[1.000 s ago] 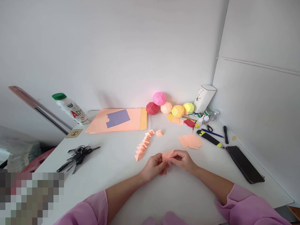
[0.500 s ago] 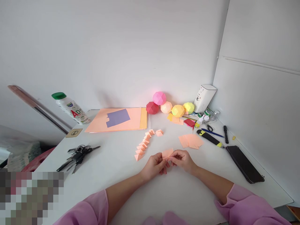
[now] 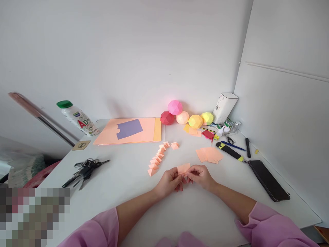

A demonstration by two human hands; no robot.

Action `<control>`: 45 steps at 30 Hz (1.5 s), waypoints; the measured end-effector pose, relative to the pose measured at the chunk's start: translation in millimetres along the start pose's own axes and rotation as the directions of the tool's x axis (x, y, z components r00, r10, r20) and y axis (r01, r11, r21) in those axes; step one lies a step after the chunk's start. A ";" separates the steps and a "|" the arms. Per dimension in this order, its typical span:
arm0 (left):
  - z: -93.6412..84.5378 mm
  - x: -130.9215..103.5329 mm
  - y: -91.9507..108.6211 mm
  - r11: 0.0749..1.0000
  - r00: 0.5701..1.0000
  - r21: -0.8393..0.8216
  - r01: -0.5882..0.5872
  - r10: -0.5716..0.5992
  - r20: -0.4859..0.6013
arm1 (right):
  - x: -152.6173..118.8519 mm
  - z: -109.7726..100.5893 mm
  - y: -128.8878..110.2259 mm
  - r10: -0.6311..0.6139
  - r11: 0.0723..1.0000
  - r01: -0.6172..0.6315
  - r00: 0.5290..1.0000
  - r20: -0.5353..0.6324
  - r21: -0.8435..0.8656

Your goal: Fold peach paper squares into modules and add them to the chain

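Note:
Between my two hands is a small piece of peach paper [image 3: 183, 168], its upper part standing above the fingers. My left hand [image 3: 168, 183] pinches its left side and lower edge, while my right hand [image 3: 201, 176] grips the right side. Both thumbs meet along the bottom of the paper, and its lower edge is hidden by them. Beyond my left hand runs a slanting row of folded peach paper pieces [image 3: 157, 160], with a short folded stack [image 3: 175, 145] beside its far end. Flat peach paper squares [image 3: 209, 155] lie overlapping beyond my right hand.
Faceted paper balls [image 3: 182, 117] sit against the wall. Large peach sheets [image 3: 108, 132] carry a purple piece [image 3: 130, 129]. Keys [image 3: 86, 171] and a white bottle [image 3: 78, 118] stand left. A utility knife [image 3: 230, 152], blue pen [image 3: 233, 145] and black phone [image 3: 268, 180] lie right.

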State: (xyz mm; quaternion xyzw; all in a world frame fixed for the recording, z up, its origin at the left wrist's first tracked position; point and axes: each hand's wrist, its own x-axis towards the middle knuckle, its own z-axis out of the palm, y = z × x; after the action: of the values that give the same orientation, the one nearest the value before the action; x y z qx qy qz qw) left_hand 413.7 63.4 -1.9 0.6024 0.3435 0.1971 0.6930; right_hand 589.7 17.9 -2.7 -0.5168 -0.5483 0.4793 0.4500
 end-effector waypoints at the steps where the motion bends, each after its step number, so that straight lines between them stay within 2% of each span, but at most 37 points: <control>1: 0.1 0.1 -0.1 1.000 1.000 0.000 0.001 -0.001 0.001 | -0.1 0.1 -0.1 0.003 1.000 -0.003 1.000 -0.001 0.000; 7: -0.2 0.5 -0.8 1.000 1.000 -0.020 -0.020 0.020 0.008 | 0.1 0.0 4.1 0.008 1.000 -0.008 1.000 0.009 0.010; 13: -3.1 1.2 -1.1 0.993 0.998 -0.103 -0.049 0.051 0.025 | 3.2 -0.6 4.8 0.011 0.994 -0.012 1.000 0.008 0.108; 21: -3.7 1.5 -1.4 0.989 0.997 -0.138 -0.057 0.062 0.034 | 3.4 -1.9 -6.2 0.017 1.000 -0.020 0.987 0.158 0.015; 36: -3.5 1.7 -0.6 0.986 0.994 -0.143 -0.083 0.091 0.053 | 3.0 -1.5 -4.0 0.058 0.993 -0.073 0.987 0.149 0.093; 45: -3.4 1.2 -0.6 0.997 0.999 -0.058 -0.046 0.048 0.025 | 4.3 -1.7 -2.0 0.088 0.994 -0.095 0.990 0.110 0.062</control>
State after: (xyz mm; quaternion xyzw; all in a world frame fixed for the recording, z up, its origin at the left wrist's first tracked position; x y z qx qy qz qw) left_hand 412.1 66.5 -2.9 0.5929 0.3142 0.2150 0.7096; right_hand 590.9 22.3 -0.5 -0.4996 -0.5311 0.5446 0.4145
